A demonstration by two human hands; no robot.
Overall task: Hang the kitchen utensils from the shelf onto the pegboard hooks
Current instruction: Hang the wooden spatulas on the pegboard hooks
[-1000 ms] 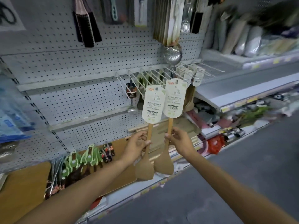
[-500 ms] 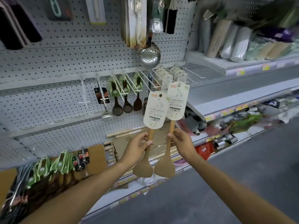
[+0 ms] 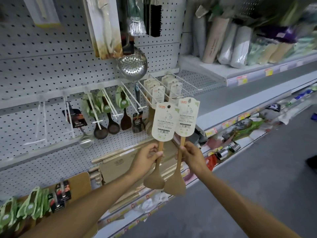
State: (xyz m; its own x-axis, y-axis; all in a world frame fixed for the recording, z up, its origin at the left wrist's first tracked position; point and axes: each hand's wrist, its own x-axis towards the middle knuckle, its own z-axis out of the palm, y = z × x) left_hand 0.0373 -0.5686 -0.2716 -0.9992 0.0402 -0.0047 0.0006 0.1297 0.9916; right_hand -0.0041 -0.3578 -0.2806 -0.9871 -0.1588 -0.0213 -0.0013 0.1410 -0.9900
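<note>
Mid-frame, the left hand (image 3: 145,157) grips one spatula (image 3: 158,152), the right hand (image 3: 193,155) another (image 3: 179,158), cards up; next, likely threading card holes onto a hook (image 3: 130,98).

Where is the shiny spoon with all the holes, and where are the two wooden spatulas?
holey metal skimmer (image 3: 132,66), head view, on its round bowl.
left wooden spatula (image 3: 153,180), head view, on its blade.
right wooden spatula (image 3: 175,184), head view, on its blade.

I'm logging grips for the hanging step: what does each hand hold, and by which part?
Each hand grips one carded wooden spatula by its handle: left hand the left spatula, right hand the right spatula.
</note>
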